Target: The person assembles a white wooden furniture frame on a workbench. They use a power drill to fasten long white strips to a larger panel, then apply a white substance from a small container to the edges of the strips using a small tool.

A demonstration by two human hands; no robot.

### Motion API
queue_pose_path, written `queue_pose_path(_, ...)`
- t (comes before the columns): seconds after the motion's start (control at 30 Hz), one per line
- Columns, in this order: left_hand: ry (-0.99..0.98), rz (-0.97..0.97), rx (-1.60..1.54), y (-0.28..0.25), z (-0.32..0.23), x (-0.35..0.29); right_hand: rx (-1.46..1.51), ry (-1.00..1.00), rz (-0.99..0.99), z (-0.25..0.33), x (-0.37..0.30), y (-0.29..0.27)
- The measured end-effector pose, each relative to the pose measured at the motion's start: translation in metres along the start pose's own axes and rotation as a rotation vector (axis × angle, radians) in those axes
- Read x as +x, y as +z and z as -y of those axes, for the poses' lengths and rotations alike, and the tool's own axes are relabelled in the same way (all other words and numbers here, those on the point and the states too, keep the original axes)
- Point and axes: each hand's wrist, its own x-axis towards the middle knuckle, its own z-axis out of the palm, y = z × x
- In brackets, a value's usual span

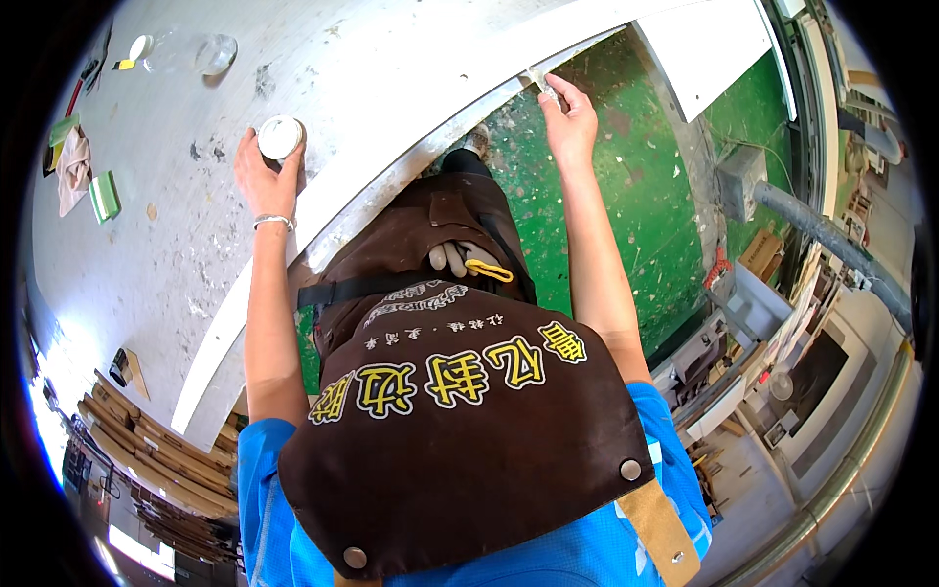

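Note:
On the white work surface at left, my left hand [264, 181] is closed round a small round white tub [281, 136], fingers on one side and thumb on the other. My right hand [569, 122] pinches a small, pale, partly see-through tool [549, 90], whose kind I cannot make out. Its light tip is at the edge of a long white board [411, 132], and I cannot tell whether it touches. The board runs slantwise along the near side of the work surface, between my two hands. My right forearm reaches over the green floor.
A clear bottle [213, 55] lies at the far left. Nearby are a pinkish cloth [74, 171] and a green-and-white packet [104, 197]. Another white panel [699, 49] stands at the far right, above a worn green floor [626, 215]. A grey pipe [822, 225] crosses the right side.

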Motion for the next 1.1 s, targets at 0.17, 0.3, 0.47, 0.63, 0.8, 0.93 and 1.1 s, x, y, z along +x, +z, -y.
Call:
queue_pose_path(0.17, 0.000, -0.006, -0.002, 0.001, 0.002, -0.001, 0.105, -0.046, -0.018, -0.013, -0.002, 0.006)
queue_pose_path(0.3, 0.000, -0.003, 0.001, 0.001, 0.001, 0.000, 0.122, 0.042, -0.010, -0.021, 0.008, 0.003)
queue_pose_path(0.47, 0.013, -0.003, 0.019, 0.003, 0.007, -0.001, 0.184, 0.058, 0.037, -0.022, 0.004, 0.005)
queue_pose_path(0.63, 0.015, -0.005, 0.008, 0.002, 0.004, 0.000, 0.178, 0.018, 0.014, -0.020, 0.011, 0.002)
queue_pose_path(0.8, 0.026, 0.009, 0.030, 0.002, 0.005, -0.001, 0.189, 0.073, 0.050, -0.016, 0.003, 0.004)
queue_pose_path(0.93, 0.024, 0.011, 0.039, 0.002, 0.006, -0.001, 0.210, 0.059, 0.016, -0.021, 0.005, 0.002)
queue_pose_path(1.1, 0.012, 0.013, 0.035, 0.001, 0.004, -0.001, 0.155, 0.044, 0.050, -0.022, 0.002, 0.006)
